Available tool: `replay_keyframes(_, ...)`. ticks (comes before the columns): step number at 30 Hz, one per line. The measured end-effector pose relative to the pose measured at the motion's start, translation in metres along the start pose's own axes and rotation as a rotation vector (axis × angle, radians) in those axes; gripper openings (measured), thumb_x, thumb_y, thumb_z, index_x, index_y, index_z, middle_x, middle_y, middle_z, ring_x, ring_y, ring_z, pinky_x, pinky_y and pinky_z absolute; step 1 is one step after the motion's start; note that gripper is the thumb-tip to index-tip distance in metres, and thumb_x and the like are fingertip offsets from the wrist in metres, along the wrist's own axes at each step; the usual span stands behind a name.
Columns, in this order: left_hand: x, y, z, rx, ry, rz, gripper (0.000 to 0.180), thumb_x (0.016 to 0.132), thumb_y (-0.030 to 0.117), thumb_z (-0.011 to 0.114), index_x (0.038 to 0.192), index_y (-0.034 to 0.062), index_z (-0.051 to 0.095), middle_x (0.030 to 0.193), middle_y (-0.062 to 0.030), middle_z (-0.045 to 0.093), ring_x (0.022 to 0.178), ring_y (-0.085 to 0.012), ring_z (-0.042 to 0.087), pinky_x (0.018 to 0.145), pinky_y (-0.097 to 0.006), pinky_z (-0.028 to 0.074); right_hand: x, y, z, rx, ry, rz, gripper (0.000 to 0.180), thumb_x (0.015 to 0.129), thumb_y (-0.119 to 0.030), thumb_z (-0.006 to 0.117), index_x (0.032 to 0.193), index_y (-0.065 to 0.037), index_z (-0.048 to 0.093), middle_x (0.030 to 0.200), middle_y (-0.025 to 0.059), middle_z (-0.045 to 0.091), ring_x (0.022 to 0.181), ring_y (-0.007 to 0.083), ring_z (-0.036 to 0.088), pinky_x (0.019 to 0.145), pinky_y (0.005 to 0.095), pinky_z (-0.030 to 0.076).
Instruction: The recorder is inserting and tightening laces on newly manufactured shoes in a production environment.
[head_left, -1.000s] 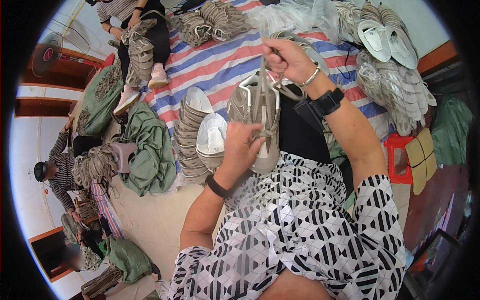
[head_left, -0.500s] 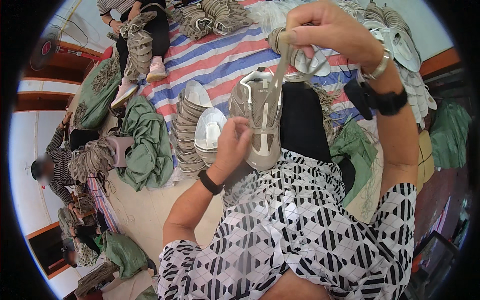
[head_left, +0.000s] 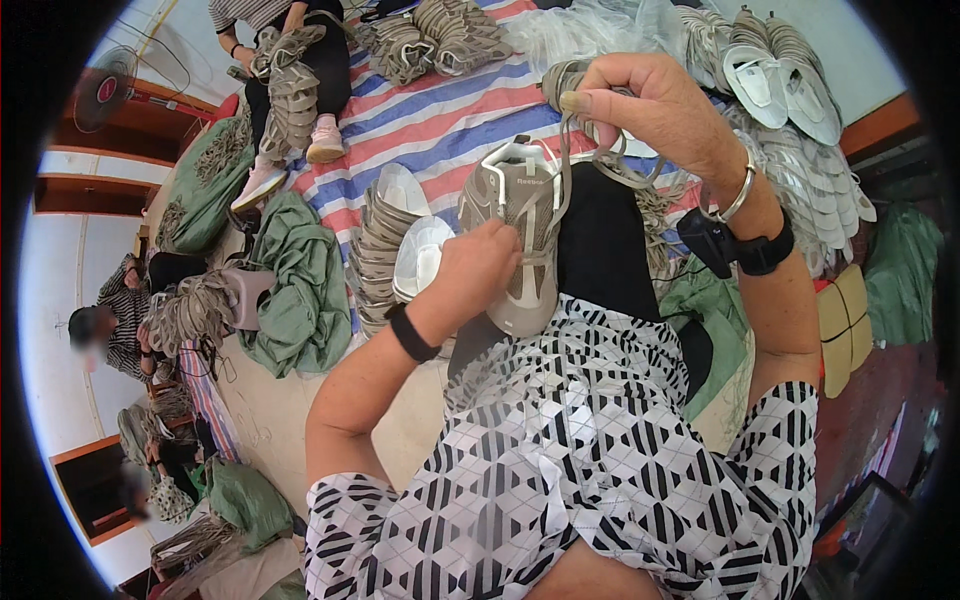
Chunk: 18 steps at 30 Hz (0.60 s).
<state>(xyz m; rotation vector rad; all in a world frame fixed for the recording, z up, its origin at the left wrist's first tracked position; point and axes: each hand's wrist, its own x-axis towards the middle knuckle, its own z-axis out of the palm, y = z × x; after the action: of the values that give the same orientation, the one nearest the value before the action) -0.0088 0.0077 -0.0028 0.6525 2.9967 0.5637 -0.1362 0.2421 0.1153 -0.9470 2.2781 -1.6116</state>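
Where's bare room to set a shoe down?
Bare striped sheet lies between the pink shoes and the taupe shoe; pale floor shows between the crumpled green sack and the left forearm. Right of the right hand, it's crowded with stacked shoe uppers.

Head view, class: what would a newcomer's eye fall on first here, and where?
Probably the black-and-white patterned top, filling the lower middle. Just above it, the left hand touches a beige shoe, while the raised right hand holds a lace. Beyond them spreads a red, white and blue striped sheet.
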Motion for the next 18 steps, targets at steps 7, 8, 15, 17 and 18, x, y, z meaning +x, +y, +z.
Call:
replay_keyframes(7, -0.017, -0.043, 0.006, -0.729, 0.311, -0.360, 0.011, 0.089, 0.011, 0.061, 0.098, 0.0064, 0.065, 0.091, -0.0099, 0.061, 0.080, -0.0193, 0.062, 0.067, -0.031, 0.050, -0.017, 0.028, -0.010, 0.079, -0.048, 0.202, 0.023, 0.090, -0.026, 0.065, 0.077, -0.006, 0.066, 0.062, -0.0031, 0.059, 0.052, 0.0006, 0.046, 0.046, 0.0163, 0.033)
replay_keyframes(8, -0.019, -0.036, 0.001, -0.539, 0.343, -0.232, 0.017, 0.085, 0.010, 0.065, 0.102, 0.0086, 0.065, 0.091, -0.0083, 0.061, 0.080, -0.0210, 0.063, 0.065, -0.031, 0.051, -0.019, 0.029, -0.011, 0.137, -0.023, 0.273, 0.022, 0.090, -0.026, 0.063, 0.080, -0.006, 0.067, 0.064, -0.0039, 0.060, 0.052, -0.0004, 0.043, 0.045, 0.0158, 0.030)
replay_keyframes(15, -0.018, -0.026, 0.014, -0.124, 0.344, 0.105, 0.024, 0.076, 0.009, 0.072, 0.098, 0.0122, 0.065, 0.087, -0.0031, 0.061, 0.076, -0.0227, 0.063, 0.059, -0.032, 0.053, -0.018, 0.044, -0.012, 0.232, -0.012, 0.344, 0.021, 0.093, -0.027, 0.059, 0.090, -0.008, 0.067, 0.066, -0.0061, 0.059, 0.047, -0.0030, 0.035, 0.041, 0.0148, 0.023)
replay_keyframes(17, -0.019, -0.025, 0.014, -0.091, 0.357, 0.129, 0.024, 0.075, 0.009, 0.073, 0.097, 0.0125, 0.065, 0.087, -0.0024, 0.061, 0.075, -0.0215, 0.063, 0.057, -0.031, 0.052, -0.018, 0.045, -0.010, 0.236, -0.010, 0.351, 0.022, 0.093, -0.027, 0.058, 0.091, -0.008, 0.067, 0.066, -0.0063, 0.059, 0.046, -0.0031, 0.034, 0.040, 0.0147, 0.023)
replay_keyframes(18, -0.020, -0.024, 0.014, -0.056, 0.370, 0.157, 0.024, 0.074, 0.010, 0.073, 0.096, 0.0128, 0.065, 0.086, -0.0016, 0.061, 0.074, -0.0203, 0.063, 0.056, -0.030, 0.052, -0.018, 0.046, -0.009, 0.232, -0.036, 0.357, 0.022, 0.094, -0.027, 0.058, 0.091, -0.008, 0.067, 0.066, -0.0058, 0.059, 0.046, -0.0031, 0.035, 0.040, 0.0144, 0.023)
